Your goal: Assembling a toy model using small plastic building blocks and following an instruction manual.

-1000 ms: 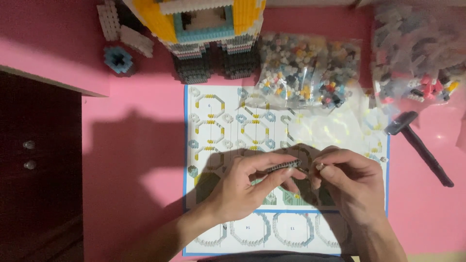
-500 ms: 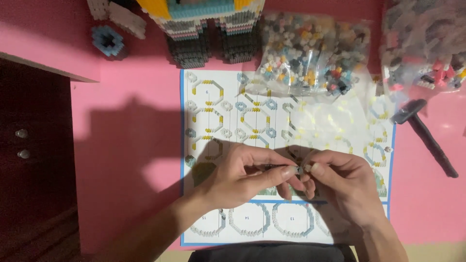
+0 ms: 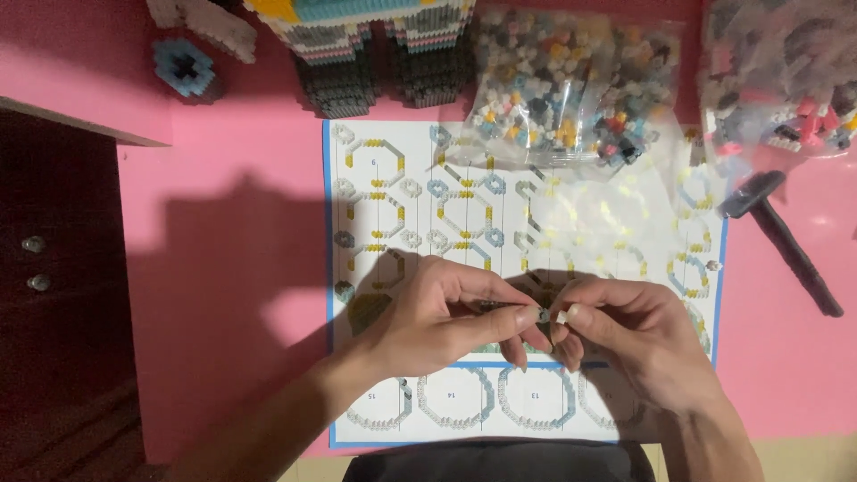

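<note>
My left hand (image 3: 442,319) and my right hand (image 3: 638,335) meet fingertip to fingertip over the lower middle of a printed instruction sheet (image 3: 393,214) with ring-shaped diagrams. Between thumb and forefinger of each hand sits a tiny grey building-block piece (image 3: 546,315); the two pieces touch or nearly touch. My fingers hide most of them. The sheet lies flat on a pink table (image 3: 241,223).
A partly built block model (image 3: 357,45) stands at the table's far edge, with a small blue block piece (image 3: 183,67) to its left. Clear bags of small mixed-colour blocks (image 3: 571,85) lie at the back right. A black tool (image 3: 781,236) lies right of the sheet.
The view has shifted so the sheet and table sit lower in the picture. My hands stay pinched together on the small pieces, with only slight finger movement.
</note>
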